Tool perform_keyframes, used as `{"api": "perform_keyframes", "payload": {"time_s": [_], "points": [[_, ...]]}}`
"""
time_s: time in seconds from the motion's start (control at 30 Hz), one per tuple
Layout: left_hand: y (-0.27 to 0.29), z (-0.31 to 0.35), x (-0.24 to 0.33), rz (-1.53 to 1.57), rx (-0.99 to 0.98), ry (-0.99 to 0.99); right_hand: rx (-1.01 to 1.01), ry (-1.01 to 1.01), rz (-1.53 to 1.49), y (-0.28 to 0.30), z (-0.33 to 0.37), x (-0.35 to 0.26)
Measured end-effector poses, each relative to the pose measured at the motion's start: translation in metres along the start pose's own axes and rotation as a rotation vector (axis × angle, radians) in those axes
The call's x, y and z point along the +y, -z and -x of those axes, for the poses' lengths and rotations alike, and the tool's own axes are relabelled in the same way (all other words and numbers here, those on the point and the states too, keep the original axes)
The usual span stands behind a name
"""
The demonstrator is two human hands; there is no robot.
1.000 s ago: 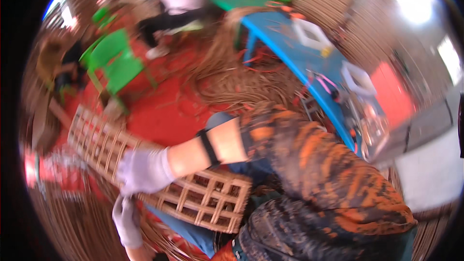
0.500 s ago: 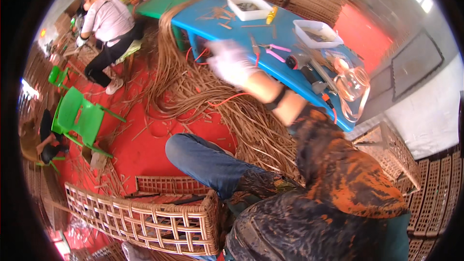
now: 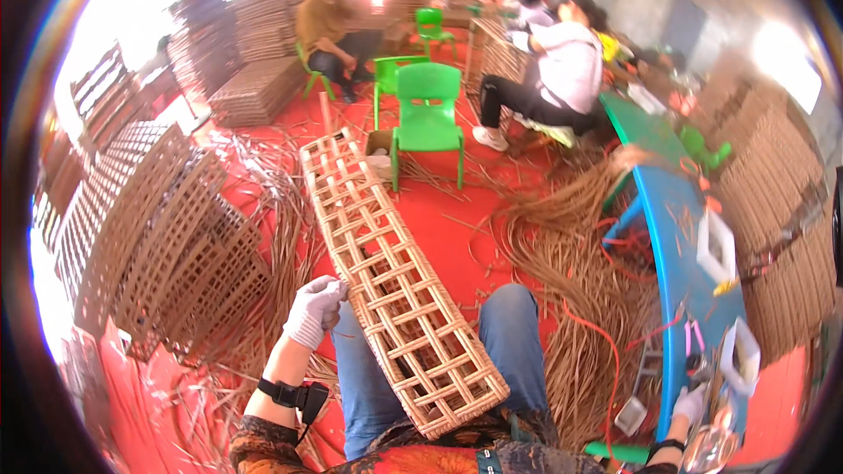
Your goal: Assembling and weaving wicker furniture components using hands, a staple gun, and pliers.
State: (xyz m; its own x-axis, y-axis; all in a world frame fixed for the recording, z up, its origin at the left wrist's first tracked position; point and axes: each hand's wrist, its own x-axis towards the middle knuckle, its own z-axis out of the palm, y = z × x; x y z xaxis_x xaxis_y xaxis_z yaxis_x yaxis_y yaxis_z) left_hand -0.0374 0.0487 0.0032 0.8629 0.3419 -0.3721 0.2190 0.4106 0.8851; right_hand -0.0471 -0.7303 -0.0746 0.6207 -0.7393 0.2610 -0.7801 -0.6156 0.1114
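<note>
A long woven rattan basket (image 3: 399,285) lies tilted across my knees, its lattice side facing up. At its left edge is my left hand (image 3: 316,309), white-gloved and closed, with the fingertips against or very near the rim. Whatever the fingers pinch is too small to make out. Far to the right, my right hand (image 3: 689,405), also gloved, reaches onto the blue table (image 3: 660,237) among hand tools. Its fingers are small and partly hidden there. Pink-handled pliers (image 3: 694,336) lie just beyond it, and a roll of clear tape (image 3: 711,448) is beside it.
Loose rattan strips (image 3: 580,298) spread between my knees and the table. White trays (image 3: 740,355) stand on the table. A green chair (image 3: 428,110) is ahead; stacked woven panels (image 3: 167,246) stand left. A person in pale clothing (image 3: 566,66) sits ahead right, another person (image 3: 329,31) farther left.
My view has swung left. The basket now lies upright across my lap instead of to my left, and my left hand has come into view. My right hand has moved along the table toward the tools.
</note>
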Motion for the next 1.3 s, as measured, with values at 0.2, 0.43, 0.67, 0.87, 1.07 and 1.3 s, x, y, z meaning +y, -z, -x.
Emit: {"api": "perform_keyframes", "payload": {"time_s": [0.2,0.43,0.67,0.87,1.07,1.3], "points": [[0.0,0.007,0.001,-0.064,-0.026,0.001,-0.047,-0.052,-0.176,0.054,-0.047,-0.004],[0.004,-0.002,-0.006,-0.013,-0.071,0.002,-0.127,0.331,-1.261,0.182,-0.064,-0.062],[0.006,-0.004,-0.002,0.006,-0.142,-0.013,-0.435,0.928,-1.294,0.317,0.081,-0.259],[0.02,-0.011,-0.013,0.073,-0.186,-0.015,-0.66,1.257,-0.874,0.364,0.175,-0.359],[0.017,-0.015,-0.017,0.132,-0.246,-0.034,-0.338,2.023,-0.57,0.395,0.245,-0.415],[0.023,-0.019,-0.03,0.184,-0.226,-0.079,-0.429,2.24,-0.332,0.403,0.291,-0.458]]}}
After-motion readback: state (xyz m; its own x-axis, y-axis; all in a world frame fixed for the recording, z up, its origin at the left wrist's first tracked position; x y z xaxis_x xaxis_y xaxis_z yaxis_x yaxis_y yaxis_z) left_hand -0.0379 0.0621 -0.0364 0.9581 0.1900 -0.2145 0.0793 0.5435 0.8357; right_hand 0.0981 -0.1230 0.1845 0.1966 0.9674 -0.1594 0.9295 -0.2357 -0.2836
